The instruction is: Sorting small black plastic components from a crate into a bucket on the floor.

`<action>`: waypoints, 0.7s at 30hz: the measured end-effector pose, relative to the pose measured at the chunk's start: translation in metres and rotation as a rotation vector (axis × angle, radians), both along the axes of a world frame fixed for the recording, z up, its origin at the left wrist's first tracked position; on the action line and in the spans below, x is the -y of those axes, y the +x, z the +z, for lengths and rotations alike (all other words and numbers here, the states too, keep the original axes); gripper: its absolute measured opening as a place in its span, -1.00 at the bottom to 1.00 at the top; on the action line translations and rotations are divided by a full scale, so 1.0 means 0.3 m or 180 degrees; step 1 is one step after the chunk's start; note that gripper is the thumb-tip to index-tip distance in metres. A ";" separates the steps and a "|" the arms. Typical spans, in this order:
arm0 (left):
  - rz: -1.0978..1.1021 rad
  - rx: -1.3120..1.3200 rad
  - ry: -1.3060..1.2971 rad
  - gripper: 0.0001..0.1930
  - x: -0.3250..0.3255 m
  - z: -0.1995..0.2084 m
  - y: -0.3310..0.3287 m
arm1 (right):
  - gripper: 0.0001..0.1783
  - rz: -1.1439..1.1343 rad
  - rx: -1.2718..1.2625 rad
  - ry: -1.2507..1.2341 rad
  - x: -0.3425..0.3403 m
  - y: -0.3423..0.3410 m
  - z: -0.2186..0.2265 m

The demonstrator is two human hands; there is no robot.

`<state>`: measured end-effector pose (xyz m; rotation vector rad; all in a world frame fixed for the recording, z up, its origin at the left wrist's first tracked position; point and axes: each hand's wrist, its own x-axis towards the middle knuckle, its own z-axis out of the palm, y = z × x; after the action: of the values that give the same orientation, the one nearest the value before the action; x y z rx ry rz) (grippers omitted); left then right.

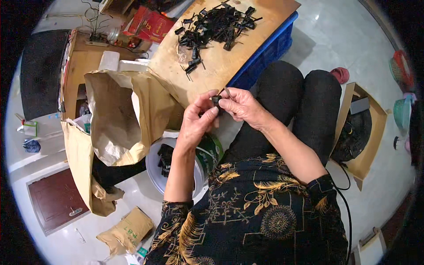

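Holding a small black part [216, 101] between both hands, we sit with our knees [300, 88] up against a wooden board [221, 66]. Our left hand [197, 121] pinches the part from below with thumb and fingertips closed on it. Our right hand [240, 106] meets it from the other side, its fingers pressed on the part and on a thin metal pin [227, 92] that sticks up just above it. The part sits in the air in front of the board's near edge, above our lap.

On the board, farther away, lies a loose pile of black parts [216, 24], with a few strays nearer us. The board rests on a blue crate [265, 53]. To our left stands a big open paper sack [119, 115], and just below our left forearm is a white bucket [176, 170] with more black pieces inside. A smaller brown bag [126, 232] lies on the floor. To our right is an open cardboard box [366, 132].
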<state>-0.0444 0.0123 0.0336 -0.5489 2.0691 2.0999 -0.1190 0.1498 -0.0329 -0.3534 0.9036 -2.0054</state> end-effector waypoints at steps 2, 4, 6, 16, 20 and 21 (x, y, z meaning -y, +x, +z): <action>-0.0301 -0.0161 -0.0557 -0.63 -0.021 0.006 -0.006 | -0.86 -0.0087 -0.0227 0.0104 0.009 0.005 -0.010; -0.0322 -0.0123 -0.0837 -0.64 -0.013 -0.022 0.000 | -0.85 -0.0153 -0.0459 0.0192 0.027 0.012 -0.023; -0.0380 -0.0344 -0.1077 -0.60 -0.004 -0.042 0.001 | -0.81 -0.0423 -0.0958 0.0367 0.047 0.016 -0.031; -0.0063 0.0131 -0.0479 -0.73 0.029 -0.052 -0.013 | -0.76 -0.0255 -0.1481 0.0969 0.058 0.034 -0.042; -0.0138 0.0120 -0.0520 -0.78 0.026 -0.053 -0.025 | -0.79 -0.0423 -0.1791 0.1108 0.061 0.033 -0.053; -0.0173 0.0143 -0.0541 -0.80 0.027 -0.055 -0.027 | -0.80 -0.0361 -0.1804 0.1236 0.061 0.030 -0.050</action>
<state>-0.0525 0.0041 0.0170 -0.5495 2.2241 1.8766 -0.1100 0.1316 -0.0480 -0.6756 1.6657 -1.7959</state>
